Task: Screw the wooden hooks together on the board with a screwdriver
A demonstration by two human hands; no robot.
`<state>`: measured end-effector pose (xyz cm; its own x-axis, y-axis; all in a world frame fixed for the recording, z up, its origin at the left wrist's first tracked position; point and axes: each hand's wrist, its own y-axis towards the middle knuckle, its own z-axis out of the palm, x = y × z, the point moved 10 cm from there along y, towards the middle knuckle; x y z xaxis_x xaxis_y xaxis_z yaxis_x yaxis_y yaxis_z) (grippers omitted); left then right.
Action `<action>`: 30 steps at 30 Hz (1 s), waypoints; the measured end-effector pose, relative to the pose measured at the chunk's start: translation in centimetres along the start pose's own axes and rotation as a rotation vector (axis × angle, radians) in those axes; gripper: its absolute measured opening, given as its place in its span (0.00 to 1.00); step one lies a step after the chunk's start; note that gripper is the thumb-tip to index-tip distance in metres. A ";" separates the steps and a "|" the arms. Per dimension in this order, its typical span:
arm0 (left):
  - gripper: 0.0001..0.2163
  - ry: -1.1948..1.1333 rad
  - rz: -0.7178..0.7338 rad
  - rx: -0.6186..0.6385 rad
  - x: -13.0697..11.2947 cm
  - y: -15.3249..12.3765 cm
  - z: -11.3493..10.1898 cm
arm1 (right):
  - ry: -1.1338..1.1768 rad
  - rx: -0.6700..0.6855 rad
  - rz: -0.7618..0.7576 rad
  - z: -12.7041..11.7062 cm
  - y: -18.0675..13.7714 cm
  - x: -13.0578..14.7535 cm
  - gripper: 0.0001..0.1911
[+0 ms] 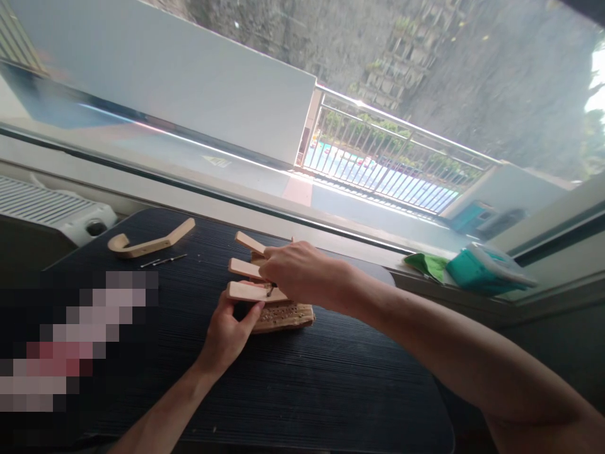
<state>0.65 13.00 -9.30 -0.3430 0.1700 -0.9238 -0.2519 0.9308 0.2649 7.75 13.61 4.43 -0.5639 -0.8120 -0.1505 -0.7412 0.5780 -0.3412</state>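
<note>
A wooden rack with a perforated base and three flat wooden pegs sticking out to the left lies in the middle of the dark table. My left hand grips the nearest peg from below, thumb on its edge. My right hand reaches over the rack with its fingers pinched round a small dark tool or screw at the peg's base; I cannot make out which. A loose curved wooden hook lies at the far left of the table, with thin metal screws beside it.
A window sill runs behind the table, with a teal box and a green cloth on it at the right. A white radiator stands at the left. A blurred patch covers the table's left part.
</note>
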 end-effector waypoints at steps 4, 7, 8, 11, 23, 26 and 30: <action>0.15 0.006 -0.012 -0.003 0.1 0.0 0.0 | 0.013 -0.084 -0.081 0.3 0.6 0.7 0.09; 0.16 0.005 -0.018 0.007 0.2 0.0 0.1 | 0.029 -0.072 -0.024 1.0 1.2 -0.2 0.09; 0.16 0.004 -0.020 0.007 0.2 0.0 0.1 | 0.033 -0.044 0.014 1.3 1.3 -0.6 0.09; 0.17 -0.006 -0.027 0.005 0.4 0.0 0.1 | 0.045 -0.001 0.098 1.3 1.3 -1.4 0.10; 0.14 -0.019 -0.029 -0.013 -0.1 0.1 -0.1 | 0.001 -0.084 -0.052 0.0 0.4 1.0 0.08; 0.14 -0.011 -0.017 -0.011 -0.3 0.1 -0.1 | 0.010 -0.114 -0.076 0.4 1.0 0.9 0.07; 0.15 -0.009 -0.010 0.000 0.0 0.1 0.1 | 0.044 -0.078 0.043 1.1 1.7 -0.6 0.10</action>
<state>0.66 13.10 -9.34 -0.3326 0.1634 -0.9288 -0.2555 0.9324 0.2555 7.19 15.00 2.94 -0.6096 -0.7833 -0.1219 -0.7415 0.6178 -0.2618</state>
